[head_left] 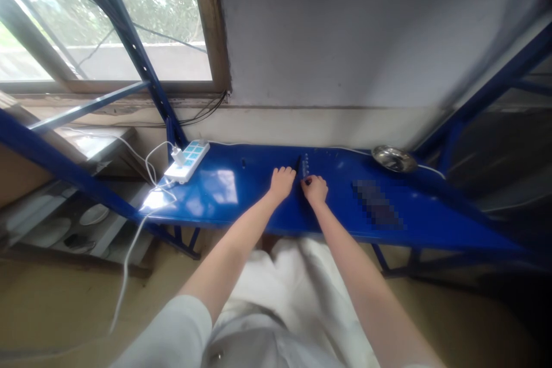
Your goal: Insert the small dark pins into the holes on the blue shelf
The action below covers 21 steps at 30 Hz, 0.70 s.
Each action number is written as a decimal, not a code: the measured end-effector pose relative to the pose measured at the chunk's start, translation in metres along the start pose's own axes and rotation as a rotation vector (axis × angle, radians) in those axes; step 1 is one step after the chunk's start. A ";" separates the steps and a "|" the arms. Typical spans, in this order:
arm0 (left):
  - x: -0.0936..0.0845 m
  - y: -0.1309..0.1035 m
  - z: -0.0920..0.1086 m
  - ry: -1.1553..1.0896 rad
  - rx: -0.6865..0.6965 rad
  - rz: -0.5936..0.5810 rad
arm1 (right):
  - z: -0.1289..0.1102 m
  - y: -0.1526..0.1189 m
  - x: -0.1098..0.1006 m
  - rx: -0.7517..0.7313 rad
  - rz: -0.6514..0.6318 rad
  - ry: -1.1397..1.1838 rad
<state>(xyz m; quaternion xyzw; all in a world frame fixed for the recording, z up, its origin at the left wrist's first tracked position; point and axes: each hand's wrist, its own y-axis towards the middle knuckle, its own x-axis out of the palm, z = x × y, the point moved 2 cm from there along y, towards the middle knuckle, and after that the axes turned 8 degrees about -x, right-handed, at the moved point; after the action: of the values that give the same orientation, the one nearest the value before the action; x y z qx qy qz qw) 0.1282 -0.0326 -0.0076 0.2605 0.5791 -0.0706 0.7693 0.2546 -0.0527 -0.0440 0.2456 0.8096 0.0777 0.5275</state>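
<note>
Over the middle of the blue table [263, 164], my left hand [283, 182] is closed round a slim black stick-like object [298, 162] whose upper end sticks out past the fingers. Just to its right, my right hand [316, 188] is pinched on a small dark piece [307, 181]. A clear strip with a row of small rounded bumps [306, 164] lies right above the right fingertips; I cannot tell whether they touch it. The exact kind of the two dark things is too small to make out.
A white power strip [187, 162] with a plugged-in charger and cables stands at the table's left end. At the right are a shiny metal dish-like object [394, 158] with a white cord and a pixelated dark object [378, 205]. Blue frame posts [142, 57] rise at both ends.
</note>
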 end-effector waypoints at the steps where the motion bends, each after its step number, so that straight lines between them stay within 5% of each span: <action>1: -0.001 0.000 -0.001 -0.029 -0.032 0.011 | 0.000 0.000 0.000 -0.003 0.001 -0.006; 7: -0.009 -0.006 -0.010 -0.288 -0.205 0.131 | -0.003 0.000 0.001 -0.098 -0.030 -0.062; 12: -0.015 -0.012 -0.014 -0.409 -0.195 0.201 | -0.008 -0.005 0.000 -0.288 -0.025 -0.127; 21: -0.024 -0.018 -0.013 -0.453 -0.195 0.221 | -0.009 -0.008 0.000 -0.331 0.004 -0.158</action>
<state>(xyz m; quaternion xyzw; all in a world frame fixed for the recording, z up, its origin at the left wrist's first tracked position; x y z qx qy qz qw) 0.1022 -0.0466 0.0066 0.2243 0.3644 0.0133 0.9037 0.2444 -0.0582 -0.0429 0.1626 0.7413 0.1913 0.6225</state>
